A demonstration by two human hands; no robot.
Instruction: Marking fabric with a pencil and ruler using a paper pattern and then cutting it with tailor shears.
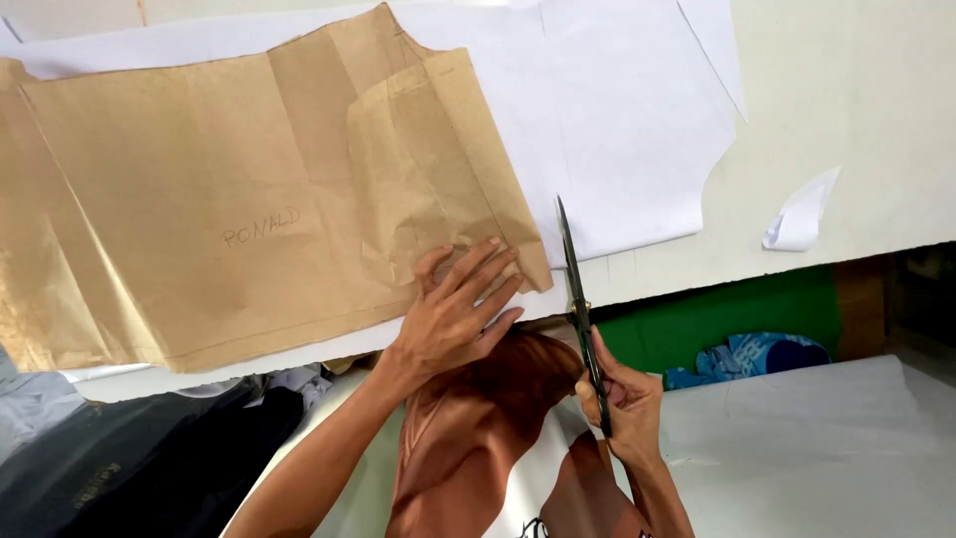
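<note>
Head view: left hand point(453, 319) flat, fingers spread, on brown paper pattern point(249, 199); right hand point(622, 403) clamped on black scissors point(580, 309).

free: table right of scissors point(581, 309) | blocked: paper scrap point(800, 214) (far right)

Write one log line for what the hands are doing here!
left hand: flat on brown paper pattern | right hand: holds black scissors, blades at white sheet edge | table: white scrap
</note>
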